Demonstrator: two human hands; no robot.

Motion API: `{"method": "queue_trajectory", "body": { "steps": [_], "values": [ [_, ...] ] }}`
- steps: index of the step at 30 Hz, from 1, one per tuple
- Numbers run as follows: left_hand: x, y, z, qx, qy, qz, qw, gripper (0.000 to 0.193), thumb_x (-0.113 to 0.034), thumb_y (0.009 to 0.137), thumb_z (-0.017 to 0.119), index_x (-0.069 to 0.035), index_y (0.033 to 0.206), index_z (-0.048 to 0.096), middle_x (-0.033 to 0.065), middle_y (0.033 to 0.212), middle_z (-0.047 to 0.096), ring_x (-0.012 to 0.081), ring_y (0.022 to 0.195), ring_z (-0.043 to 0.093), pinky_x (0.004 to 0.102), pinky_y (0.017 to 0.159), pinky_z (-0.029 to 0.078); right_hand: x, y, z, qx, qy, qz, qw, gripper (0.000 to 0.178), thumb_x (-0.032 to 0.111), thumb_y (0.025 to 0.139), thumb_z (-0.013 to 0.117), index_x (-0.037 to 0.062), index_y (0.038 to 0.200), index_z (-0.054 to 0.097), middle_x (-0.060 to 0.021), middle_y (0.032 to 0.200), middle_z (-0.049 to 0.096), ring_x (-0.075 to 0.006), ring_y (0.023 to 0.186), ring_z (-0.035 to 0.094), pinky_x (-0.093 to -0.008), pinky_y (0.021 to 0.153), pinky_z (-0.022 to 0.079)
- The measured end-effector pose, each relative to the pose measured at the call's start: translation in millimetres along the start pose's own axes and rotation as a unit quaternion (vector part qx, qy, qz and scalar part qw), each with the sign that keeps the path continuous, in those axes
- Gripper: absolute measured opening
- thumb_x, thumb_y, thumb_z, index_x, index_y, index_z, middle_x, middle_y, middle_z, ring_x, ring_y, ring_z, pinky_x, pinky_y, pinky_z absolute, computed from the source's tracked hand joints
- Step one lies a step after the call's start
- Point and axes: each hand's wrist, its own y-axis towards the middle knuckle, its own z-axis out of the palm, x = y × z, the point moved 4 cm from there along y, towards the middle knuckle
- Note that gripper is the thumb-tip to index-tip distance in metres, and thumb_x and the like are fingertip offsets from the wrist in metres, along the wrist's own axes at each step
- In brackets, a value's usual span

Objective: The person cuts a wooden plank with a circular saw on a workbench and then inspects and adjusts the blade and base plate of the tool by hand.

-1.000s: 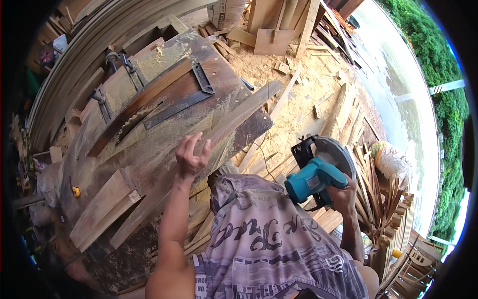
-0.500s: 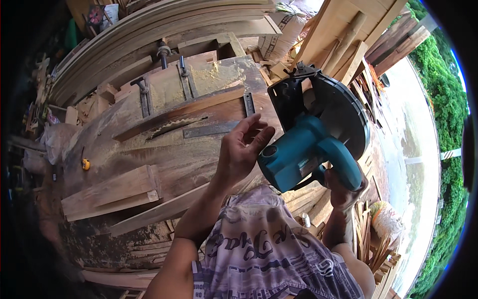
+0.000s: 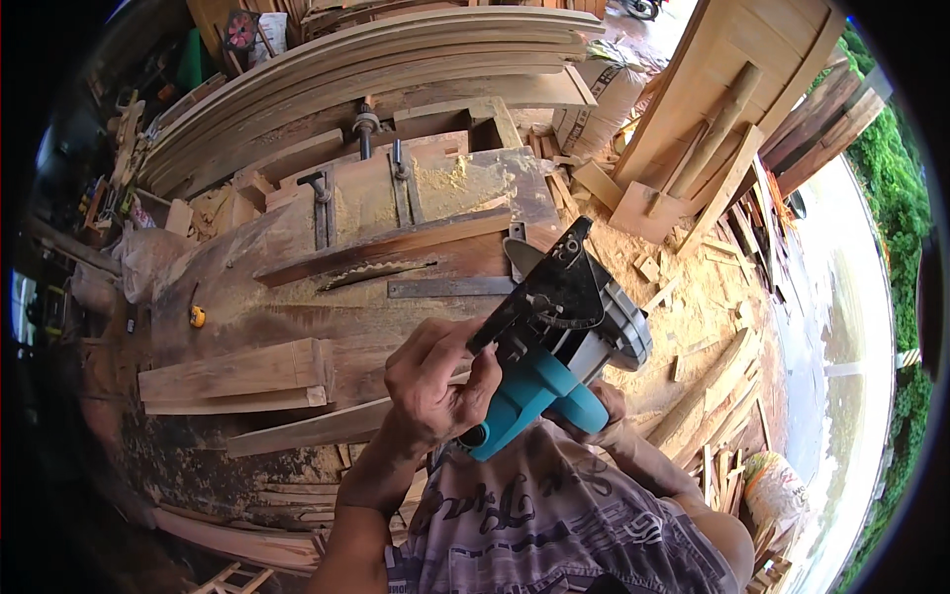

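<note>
Teal and black, a circular saw (image 3: 524, 396) hangs tilted in mid-air before a printed shirt (image 3: 554, 505), near the edge of the dusty wooden workbench (image 3: 272, 319). We see the left hand (image 3: 435, 381) closed on the edge of its black base plate (image 3: 554, 287), and the right hand (image 3: 611, 400) (partly hidden by the saw) wrapped around the rear handle (image 3: 579, 408). Beyond, on the workbench, we find a long curved board (image 3: 396, 243) near a metal square (image 3: 450, 287), itself partly covered by the saw.
</note>
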Motion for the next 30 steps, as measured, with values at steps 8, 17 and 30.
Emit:
{"method": "queue_trajectory", "body": {
  "steps": [8,17,30],
  "values": [
    [-15,-22,7,0.072,0.061,0.106,0.99,0.039,-0.002,0.075,0.074,0.011,0.111,0.068,0.0177,0.087,0.068,0.0298,0.072,0.067,0.0378,0.063,0.057,-44,-46,40,0.058,0.115,-0.011,0.992,0.039,0.032,0.089,0.076,-0.0013,0.107,0.066,-0.0198,0.111,0.07,-0.0381,0.098,0.07,-0.0441,0.084,0.055],
    [-13,-30,31,0.093,0.076,0.094,0.988,0.036,0.0,0.073,0.073,0.013,0.106,0.068,0.0173,0.081,0.066,0.029,0.066,0.064,0.0373,0.058,0.054,-30,-44,26,0.078,0.183,0.028,0.98,0.039,0.034,0.085,0.082,0.0035,0.106,0.069,-0.0149,0.112,0.071,-0.0368,0.101,0.068,-0.0443,0.086,0.053],
    [-5,-41,55,0.103,0.095,0.065,0.988,0.032,0.005,0.07,0.071,0.011,0.101,0.068,0.0155,0.078,0.065,0.0268,0.062,0.062,0.0356,0.055,0.05,-35,-48,3,0.201,0.118,0.162,0.959,0.051,0.042,0.081,0.085,0.0028,0.107,0.066,-0.0156,0.098,0.069,-0.0381,0.094,0.068,-0.0444,0.084,0.054]
  ]
}}
